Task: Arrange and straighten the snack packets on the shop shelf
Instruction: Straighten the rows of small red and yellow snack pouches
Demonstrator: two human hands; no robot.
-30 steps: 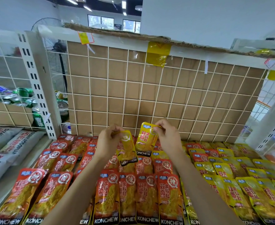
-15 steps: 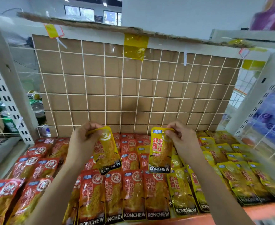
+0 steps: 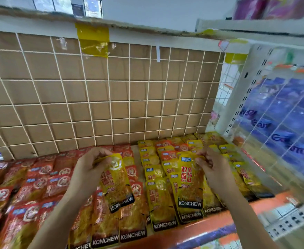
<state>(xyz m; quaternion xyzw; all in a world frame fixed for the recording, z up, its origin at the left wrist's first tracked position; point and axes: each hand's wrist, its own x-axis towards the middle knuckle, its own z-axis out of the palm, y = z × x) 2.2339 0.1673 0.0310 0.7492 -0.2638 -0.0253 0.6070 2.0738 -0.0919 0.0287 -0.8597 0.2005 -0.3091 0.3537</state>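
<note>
Sorting by colour looks like the step in hand: the left hand (image 3: 86,169) pinches the top edge of a yellow packet (image 3: 118,184) that hangs tilted over the red packets (image 3: 39,180), and the right hand (image 3: 214,169) pinches the top of a second yellow packet (image 3: 189,182), hanging upright over the yellow rows (image 3: 158,200) on the right of the shelf (image 3: 237,211). Next, I judge, each packet wants laying flat into a yellow row, label up and square with its neighbours, the left one carried across first
</note>
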